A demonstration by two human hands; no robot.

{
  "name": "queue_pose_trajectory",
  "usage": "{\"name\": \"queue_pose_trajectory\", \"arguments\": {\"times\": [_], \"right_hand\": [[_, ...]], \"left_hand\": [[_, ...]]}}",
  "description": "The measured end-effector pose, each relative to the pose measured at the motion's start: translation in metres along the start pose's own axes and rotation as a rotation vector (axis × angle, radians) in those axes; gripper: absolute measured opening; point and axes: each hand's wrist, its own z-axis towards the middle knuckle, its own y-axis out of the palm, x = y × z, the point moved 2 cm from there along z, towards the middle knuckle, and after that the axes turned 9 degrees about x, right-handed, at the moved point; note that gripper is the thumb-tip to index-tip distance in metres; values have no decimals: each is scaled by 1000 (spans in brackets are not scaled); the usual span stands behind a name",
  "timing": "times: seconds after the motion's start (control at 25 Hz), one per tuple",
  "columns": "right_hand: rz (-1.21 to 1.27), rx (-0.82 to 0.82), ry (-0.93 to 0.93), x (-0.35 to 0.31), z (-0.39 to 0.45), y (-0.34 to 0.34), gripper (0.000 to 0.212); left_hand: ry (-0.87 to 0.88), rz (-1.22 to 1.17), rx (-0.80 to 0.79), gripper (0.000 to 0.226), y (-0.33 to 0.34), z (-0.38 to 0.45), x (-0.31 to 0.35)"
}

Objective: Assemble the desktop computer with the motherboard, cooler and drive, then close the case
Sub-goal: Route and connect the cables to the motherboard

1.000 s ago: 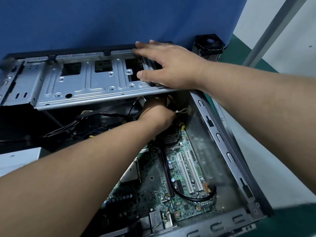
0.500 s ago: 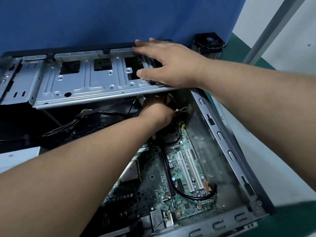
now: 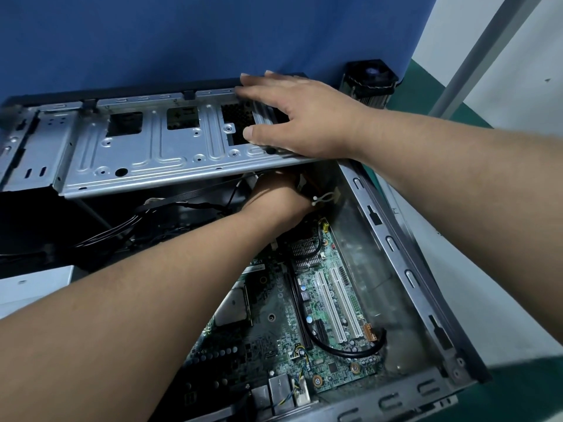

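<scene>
Right hand lies flat, fingers spread, on drive cage upper centre — its long axis runs left-right. Left hand reaches beneath it, grip hidden — cannot tell; motherboard sits lower centre in case.

Your two hands, one case, one motherboard, two white slots, seemingly one cooler.

Green motherboard lies flat inside the open grey case.
</scene>
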Motion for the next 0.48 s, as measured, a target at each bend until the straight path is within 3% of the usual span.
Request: {"name": "queue_pose_trajectory", "arguments": {"times": [0.24, 0.48], "right_hand": [[7, 1, 0, 0, 0, 0, 69], [5, -2, 0, 0, 0, -1, 69]], "left_hand": [[81, 66, -6, 54, 1, -2, 3], [116, 43, 1, 36, 5, -9, 4]]}}
